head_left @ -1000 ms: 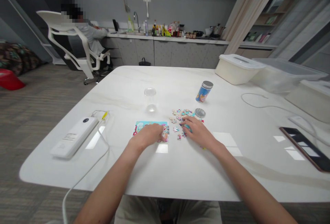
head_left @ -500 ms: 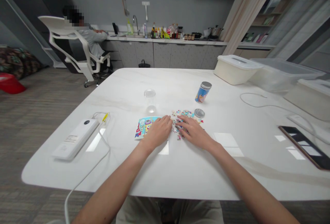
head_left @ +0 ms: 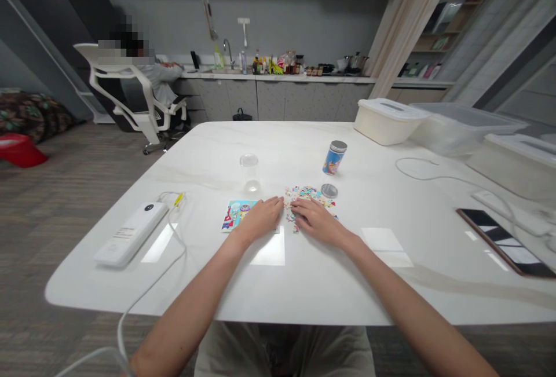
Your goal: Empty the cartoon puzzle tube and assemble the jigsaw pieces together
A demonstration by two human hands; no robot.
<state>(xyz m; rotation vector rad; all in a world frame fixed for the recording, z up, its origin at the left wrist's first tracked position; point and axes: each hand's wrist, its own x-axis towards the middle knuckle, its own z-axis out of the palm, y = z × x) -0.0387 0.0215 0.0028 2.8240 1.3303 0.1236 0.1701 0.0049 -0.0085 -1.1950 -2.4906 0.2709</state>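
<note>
- Head view: the puzzle pieces (head_left: 307, 193) lie in a loose, scattered patch on the white tabletop (head_left: 304, 290), in front of you.
- Your left hand (head_left: 263, 218) is just left of the pieces, palm down over the right part of the picture card (head_left: 237, 215). Its fingers are stretched out and close together, pointing towards the pieces; whether they grip the card, you cannot tell — the hand hides that part.
- Your right hand (head_left: 317, 220) is over the near side of the pieces, palm down, with its fingers bent and slightly apart. You cannot tell whether they pinch a piece underneath.
- The uncovered part of the card, bright with cartoon print, shows to the left of the pieces.
- The clear jar (head_left: 249, 174) stands beyond the pieces and to their left. The round silver lid (head_left: 329, 191) lies just right of them, and the blue printed jar (head_left: 334, 158) stands capped, farther back.
- Well left of the pieces lies the white oblong device (head_left: 130, 235); well right of them — the phone (head_left: 504, 241).
</note>
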